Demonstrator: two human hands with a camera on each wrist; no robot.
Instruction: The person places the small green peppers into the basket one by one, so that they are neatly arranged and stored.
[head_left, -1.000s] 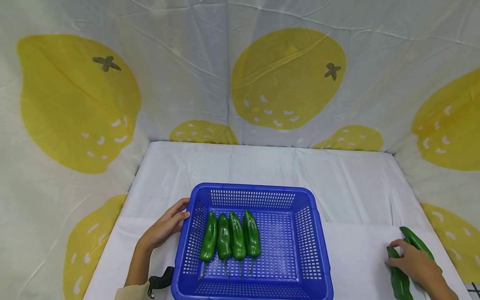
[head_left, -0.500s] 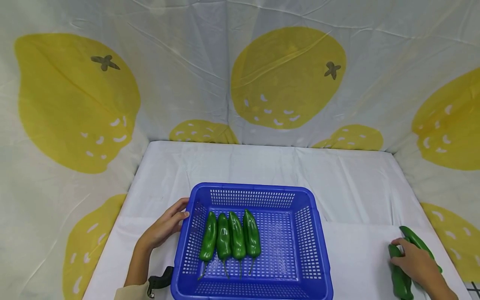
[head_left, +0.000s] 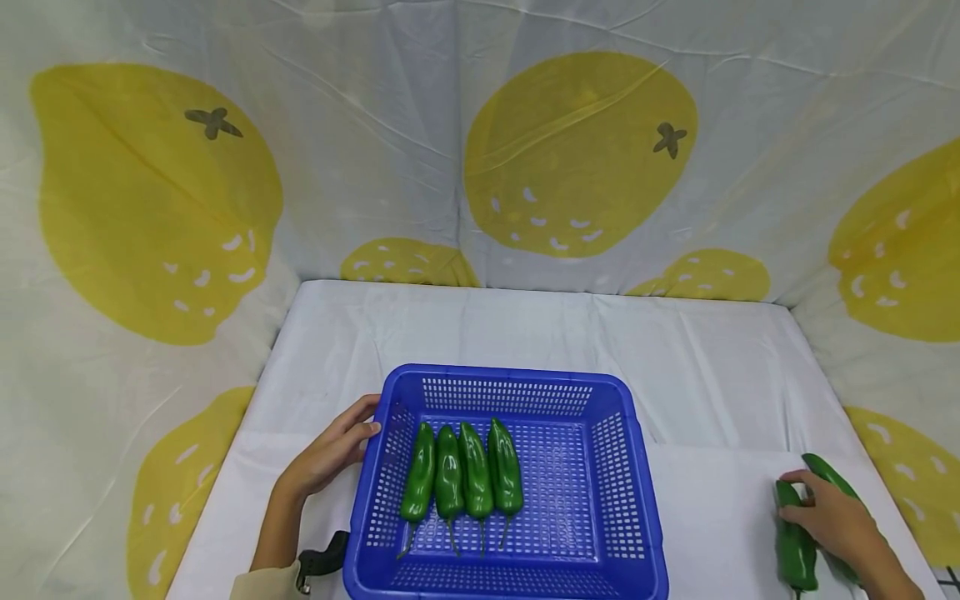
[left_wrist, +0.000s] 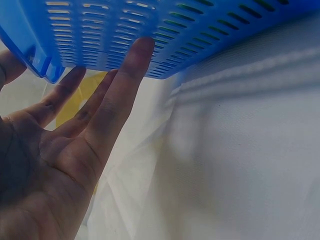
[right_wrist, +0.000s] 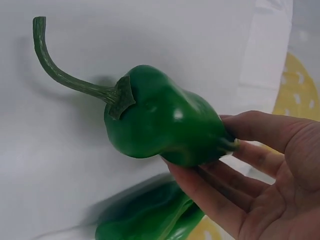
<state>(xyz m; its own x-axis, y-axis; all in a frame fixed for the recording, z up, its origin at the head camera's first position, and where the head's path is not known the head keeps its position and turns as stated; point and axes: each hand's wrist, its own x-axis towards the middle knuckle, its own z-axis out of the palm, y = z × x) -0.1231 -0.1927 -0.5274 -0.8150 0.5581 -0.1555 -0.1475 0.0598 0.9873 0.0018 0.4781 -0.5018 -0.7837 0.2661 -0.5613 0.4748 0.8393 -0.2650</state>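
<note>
A bench (head_left: 720, 375) draped in white cloth carries everything. On it stands a blue plastic basket (head_left: 510, 372) with slotted walls; four green chili peppers (head_left: 475, 483) lie side by side in its left half, stems toward the person. The left hand (head_left: 330, 454) has its fingers (left_wrist: 120, 100) spread and nearly straight, touching the outside of the basket's left wall. The right hand (head_left: 838, 525), well apart from the basket, has thumb and fingers bent in on another green pepper (head_left: 795, 550), open only as far as its body.

A light, even pinch should suit that glossy skin; held near the tip, the thicker stem end may droop, so a hold nearer the middle would probably balance better. Care with the loose pepper (head_left: 831, 473) just beside, partly hidden by the right hand, seems wise.

The gripped pepper sits between thumb and fingers, its curved stem (right_wrist: 65, 77) well beyond them; whether it touches the cloth, I cannot tell.
</note>
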